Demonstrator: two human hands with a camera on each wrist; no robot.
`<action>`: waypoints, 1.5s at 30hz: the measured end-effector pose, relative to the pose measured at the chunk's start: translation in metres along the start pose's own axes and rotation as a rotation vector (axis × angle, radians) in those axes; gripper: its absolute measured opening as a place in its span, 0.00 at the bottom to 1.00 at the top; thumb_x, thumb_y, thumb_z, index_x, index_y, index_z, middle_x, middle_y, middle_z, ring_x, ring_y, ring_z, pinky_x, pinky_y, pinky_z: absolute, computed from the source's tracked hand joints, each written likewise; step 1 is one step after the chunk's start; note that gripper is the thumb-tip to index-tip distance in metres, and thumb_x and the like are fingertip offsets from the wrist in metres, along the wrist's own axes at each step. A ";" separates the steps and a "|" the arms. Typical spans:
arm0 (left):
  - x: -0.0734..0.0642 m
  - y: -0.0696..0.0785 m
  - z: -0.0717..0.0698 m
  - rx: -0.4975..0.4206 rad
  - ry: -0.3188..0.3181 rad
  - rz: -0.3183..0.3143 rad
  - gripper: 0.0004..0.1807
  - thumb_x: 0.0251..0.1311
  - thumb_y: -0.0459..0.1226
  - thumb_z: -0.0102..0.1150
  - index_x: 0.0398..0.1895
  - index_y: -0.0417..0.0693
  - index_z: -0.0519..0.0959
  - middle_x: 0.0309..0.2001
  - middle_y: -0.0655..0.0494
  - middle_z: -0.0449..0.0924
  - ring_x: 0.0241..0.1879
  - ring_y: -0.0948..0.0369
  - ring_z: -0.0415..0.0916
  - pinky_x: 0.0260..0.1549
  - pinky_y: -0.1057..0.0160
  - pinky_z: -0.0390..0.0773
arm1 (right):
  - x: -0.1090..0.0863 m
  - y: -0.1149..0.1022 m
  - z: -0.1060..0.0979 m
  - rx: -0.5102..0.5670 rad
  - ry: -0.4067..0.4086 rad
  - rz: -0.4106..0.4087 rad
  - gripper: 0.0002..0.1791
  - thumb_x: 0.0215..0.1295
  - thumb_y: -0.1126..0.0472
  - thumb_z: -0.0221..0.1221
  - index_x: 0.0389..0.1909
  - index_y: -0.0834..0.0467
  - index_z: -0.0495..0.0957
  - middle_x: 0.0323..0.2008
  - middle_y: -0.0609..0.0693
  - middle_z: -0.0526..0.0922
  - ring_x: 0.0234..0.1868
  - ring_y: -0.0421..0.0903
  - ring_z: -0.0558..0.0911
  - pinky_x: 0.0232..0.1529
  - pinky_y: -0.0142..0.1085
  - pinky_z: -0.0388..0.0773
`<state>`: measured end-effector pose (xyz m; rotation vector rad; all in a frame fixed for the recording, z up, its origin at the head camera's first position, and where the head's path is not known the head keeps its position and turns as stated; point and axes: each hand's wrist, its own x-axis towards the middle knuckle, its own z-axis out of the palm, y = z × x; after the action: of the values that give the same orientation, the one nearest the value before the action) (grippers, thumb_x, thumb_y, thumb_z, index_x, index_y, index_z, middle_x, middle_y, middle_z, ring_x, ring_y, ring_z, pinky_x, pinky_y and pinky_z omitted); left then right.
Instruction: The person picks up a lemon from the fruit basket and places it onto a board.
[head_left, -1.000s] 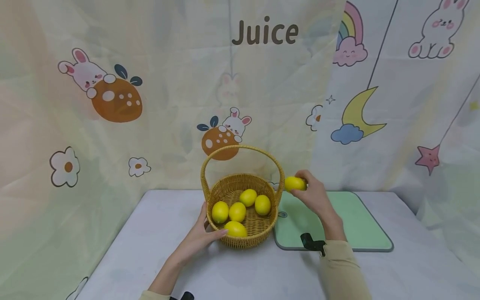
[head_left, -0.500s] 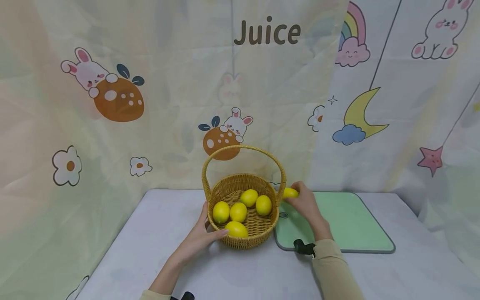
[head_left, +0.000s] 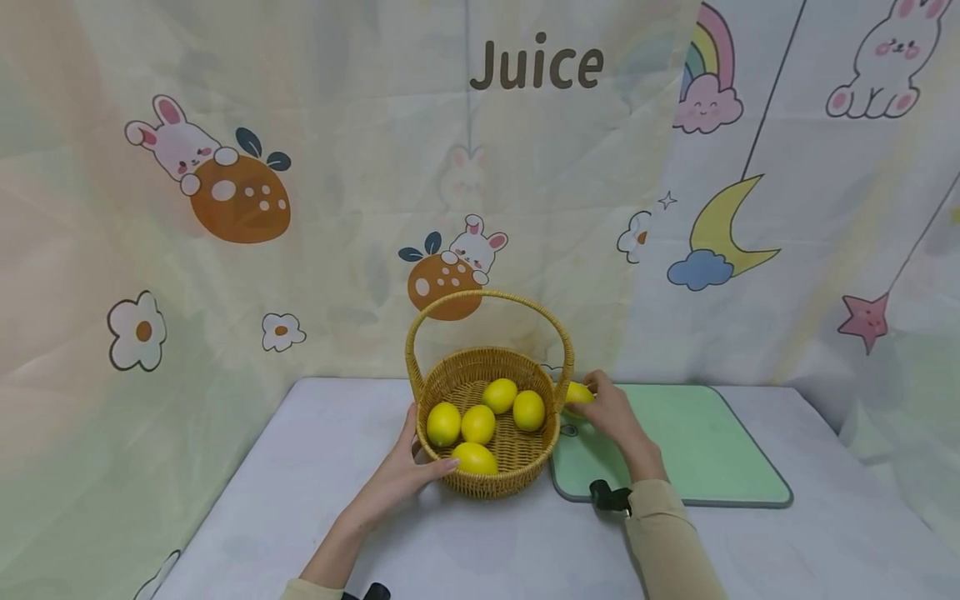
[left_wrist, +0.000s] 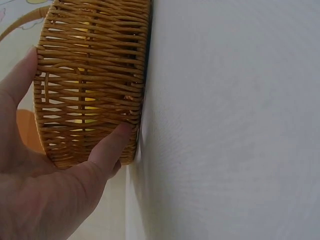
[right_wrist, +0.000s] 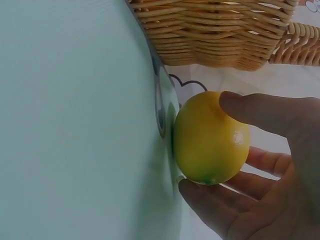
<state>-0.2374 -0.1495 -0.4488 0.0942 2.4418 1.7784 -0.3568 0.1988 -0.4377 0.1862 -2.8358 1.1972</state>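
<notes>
A round wicker basket [head_left: 510, 482] with a tall arched handle stands mid-table, with several yellow lemons [head_left: 477, 425] inside. My left hand [head_left: 403, 467] holds its left side, thumb at the rim and fingers against the woven wall, as the left wrist view [left_wrist: 50, 190] also has it. To the right of the basket, my right hand [head_left: 617, 412] holds another lemon [right_wrist: 211, 137] between thumb and fingers. That lemon sits low at the far left part of a green cutting board [head_left: 697, 442], right at its surface in the right wrist view. The basket handle overlaps it in the head view.
The white table [head_left: 285, 483] spreads around the basket and the board. Behind it hangs a pale curtain [head_left: 345, 208] printed with rabbits, fruit and the word Juice. The board has a grey edge and a small hole near the basket.
My right hand has brought its lemon down and to the left, from above the board to its surface beside the basket. The left hand has stayed on the basket.
</notes>
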 end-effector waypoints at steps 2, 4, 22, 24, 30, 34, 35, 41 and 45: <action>0.000 0.000 0.000 -0.002 0.001 -0.002 0.66 0.52 0.56 0.72 0.77 0.76 0.26 0.82 0.54 0.30 0.80 0.43 0.38 0.67 0.25 0.49 | 0.000 0.000 -0.001 -0.013 -0.006 0.000 0.34 0.62 0.52 0.66 0.63 0.63 0.66 0.64 0.72 0.71 0.51 0.60 0.79 0.44 0.46 0.79; 0.000 0.000 0.000 -0.001 0.002 -0.005 0.66 0.52 0.56 0.72 0.77 0.75 0.26 0.82 0.54 0.31 0.80 0.43 0.38 0.67 0.25 0.49 | 0.000 0.000 -0.002 -0.033 -0.006 -0.009 0.36 0.62 0.52 0.66 0.66 0.63 0.65 0.65 0.72 0.70 0.57 0.64 0.77 0.49 0.51 0.79; 0.002 -0.005 0.000 -0.005 0.004 -0.001 0.67 0.51 0.57 0.72 0.78 0.75 0.26 0.82 0.55 0.31 0.80 0.45 0.39 0.68 0.26 0.47 | -0.006 -0.009 -0.027 -0.064 0.014 -0.028 0.39 0.66 0.52 0.62 0.73 0.60 0.59 0.66 0.69 0.70 0.63 0.68 0.73 0.56 0.59 0.76; 0.002 -0.006 0.000 -0.004 0.005 -0.004 0.67 0.51 0.57 0.72 0.78 0.76 0.26 0.82 0.56 0.31 0.80 0.46 0.39 0.69 0.26 0.47 | -0.008 -0.013 -0.032 -0.062 0.022 -0.031 0.39 0.66 0.51 0.62 0.74 0.59 0.59 0.67 0.69 0.69 0.65 0.67 0.72 0.57 0.60 0.76; 0.003 -0.006 0.000 0.002 0.006 -0.009 0.67 0.51 0.57 0.72 0.77 0.78 0.26 0.82 0.57 0.30 0.80 0.47 0.38 0.69 0.26 0.45 | -0.016 -0.029 -0.047 -0.051 0.048 -0.072 0.39 0.66 0.51 0.61 0.74 0.58 0.59 0.67 0.67 0.69 0.65 0.66 0.71 0.57 0.60 0.76; 0.004 -0.005 0.000 0.003 0.000 -0.010 0.67 0.50 0.58 0.71 0.76 0.79 0.25 0.82 0.57 0.30 0.80 0.46 0.37 0.68 0.26 0.46 | -0.022 -0.038 -0.054 -0.052 0.066 -0.099 0.39 0.67 0.49 0.61 0.75 0.56 0.59 0.68 0.65 0.69 0.65 0.66 0.71 0.57 0.60 0.76; 0.004 -0.005 0.000 0.005 -0.001 -0.011 0.67 0.50 0.59 0.71 0.76 0.79 0.26 0.82 0.56 0.30 0.80 0.46 0.37 0.68 0.26 0.47 | -0.023 -0.041 -0.056 -0.055 0.072 -0.108 0.39 0.67 0.49 0.61 0.75 0.55 0.59 0.68 0.65 0.69 0.65 0.65 0.71 0.57 0.60 0.76; 0.004 -0.005 0.000 -0.005 0.000 -0.017 0.67 0.50 0.59 0.72 0.78 0.75 0.26 0.82 0.56 0.31 0.80 0.45 0.38 0.68 0.26 0.48 | -0.030 -0.058 -0.063 -0.064 0.101 -0.150 0.39 0.66 0.48 0.62 0.75 0.53 0.60 0.67 0.63 0.70 0.64 0.64 0.72 0.58 0.61 0.75; 0.003 -0.005 -0.001 -0.003 0.001 -0.025 0.67 0.50 0.59 0.72 0.77 0.77 0.26 0.82 0.56 0.32 0.80 0.45 0.38 0.68 0.26 0.48 | -0.039 -0.071 -0.069 -0.022 0.118 -0.179 0.39 0.65 0.51 0.63 0.75 0.52 0.59 0.67 0.61 0.70 0.64 0.62 0.72 0.61 0.59 0.73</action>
<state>-0.2406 -0.1515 -0.4539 0.0622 2.4301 1.7716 -0.3085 0.2025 -0.3430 0.3471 -2.6648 1.1015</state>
